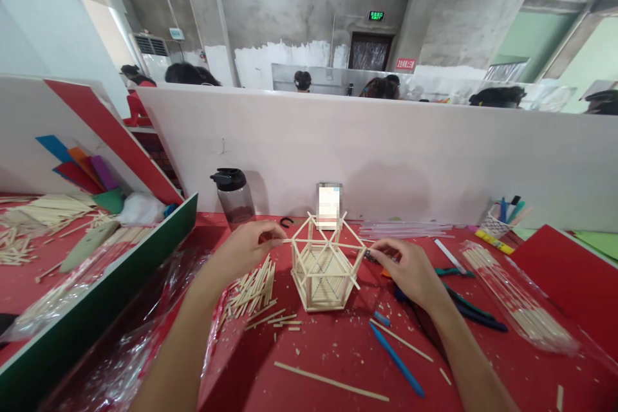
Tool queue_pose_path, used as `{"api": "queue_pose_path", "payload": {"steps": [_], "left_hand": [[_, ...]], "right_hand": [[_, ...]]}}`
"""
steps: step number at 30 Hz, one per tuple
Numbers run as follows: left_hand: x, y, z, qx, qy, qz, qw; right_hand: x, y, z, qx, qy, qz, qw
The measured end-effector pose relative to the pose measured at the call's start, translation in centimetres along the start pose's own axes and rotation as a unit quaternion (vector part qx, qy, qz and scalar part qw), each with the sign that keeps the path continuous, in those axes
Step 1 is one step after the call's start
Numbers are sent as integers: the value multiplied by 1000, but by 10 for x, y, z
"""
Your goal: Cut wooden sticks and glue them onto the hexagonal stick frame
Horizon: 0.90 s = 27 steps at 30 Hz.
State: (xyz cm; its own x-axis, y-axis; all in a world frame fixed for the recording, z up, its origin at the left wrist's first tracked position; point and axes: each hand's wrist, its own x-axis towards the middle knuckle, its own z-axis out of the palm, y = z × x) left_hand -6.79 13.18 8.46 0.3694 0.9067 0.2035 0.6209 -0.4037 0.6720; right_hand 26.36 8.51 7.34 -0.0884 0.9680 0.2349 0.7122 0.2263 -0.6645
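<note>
A small house-like frame of thin wooden sticks [324,306] stands on the red table in front of me, with a slatted floor and sticks meeting at its top. My left hand [255,246] is at its upper left corner, thumb and fingers pinched on the end of a wooden stick [288,241]. At the right corner is my right hand [408,267], its fingers closed together beside the frame; what they hold, if anything, is too small to tell. Short cut sticks [253,290] lie heaped below my left hand.
A phone [329,206] leans on the white partition behind the frame, with a dark bottle [234,196] to its left. Nearer me lie a blue pen [396,360] and a long stick [331,381]. Bagged sticks [521,296] and a pen basket [496,223] are at right.
</note>
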Motion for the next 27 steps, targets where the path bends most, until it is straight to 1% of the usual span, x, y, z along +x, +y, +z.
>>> {"api": "queue_pose_path", "payload": {"steps": [3,12,17,20,27], "left_hand": [[0,1,0,-3,-5,-3,1000],[-2,4,-2,5,-45,-11,999],[-4,3,-3,33,-60,-31,997],[-6,2,-4,43,-48,-54,996],[-12,8,-7,96,15,-92,991]], "right_hand": [[0,1,1,1,1,1,1000],[2,6,1,8,-28,-3,1000],[1,8,-2,8,-32,-9,999],[1,9,-2,12,-32,-11,999],[1,12,-4,6,-47,-24,999]]}}
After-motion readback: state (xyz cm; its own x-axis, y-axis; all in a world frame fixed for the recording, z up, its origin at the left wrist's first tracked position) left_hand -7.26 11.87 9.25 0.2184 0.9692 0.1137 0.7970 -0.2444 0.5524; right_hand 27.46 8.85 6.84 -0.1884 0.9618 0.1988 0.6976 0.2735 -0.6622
